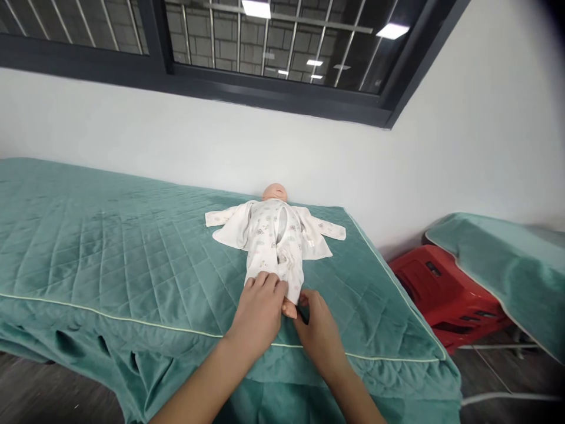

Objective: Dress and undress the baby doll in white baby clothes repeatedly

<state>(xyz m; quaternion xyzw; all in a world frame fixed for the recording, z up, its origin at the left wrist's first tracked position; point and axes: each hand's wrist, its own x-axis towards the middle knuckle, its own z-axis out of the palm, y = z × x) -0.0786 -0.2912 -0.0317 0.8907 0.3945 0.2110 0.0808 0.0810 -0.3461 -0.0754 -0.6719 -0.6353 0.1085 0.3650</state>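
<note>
A baby doll (275, 192) lies on its back on a green quilted bedcover (145, 259), head towards the wall. White printed trousers (263, 247) cover its front and legs. Beneath it a white baby jacket (233, 227) is spread open, sleeves out to both sides. My left hand (260, 309) is closed over the lower trouser leg on the left. Between my hands a bare doll foot (289, 308) sticks out of the other leg. My right hand (318, 324) has thumb and fingers closed at that leg's cuff. The foot on the left is hidden under my left hand.
The bed's piped front edge (176, 325) runs just below my hands. Behind the bed stand a white wall (176, 138) and a dark-framed window (282, 94). At the right are red plastic stools (441, 288) and another green-covered bed (521, 277).
</note>
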